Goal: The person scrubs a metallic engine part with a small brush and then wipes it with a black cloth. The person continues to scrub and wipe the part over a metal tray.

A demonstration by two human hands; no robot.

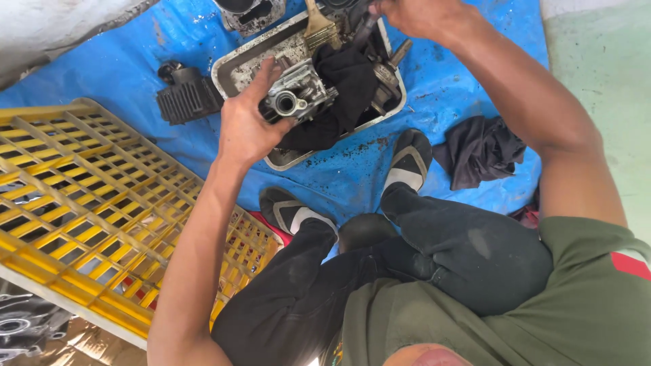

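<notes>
My left hand (247, 122) grips a grey metal engine part (296, 93) with a round port, held over a shallow metal tray (234, 68). A black rag (342, 85) lies in the tray under and beside the part. My right hand (420, 15) reaches to the tray's far end at the top edge of the view, closed around a dark slim tool or part (365, 28) that is partly hidden. A paintbrush (319, 27) rests in the tray near it.
A blue tarp (461, 74) covers the floor. A black finned cylinder (188, 100) lies left of the tray. A yellow plastic crate (88, 203) stands at the left. A dark rag (478, 150) lies at the right. My feet in black sandals (407, 163) are near the tray.
</notes>
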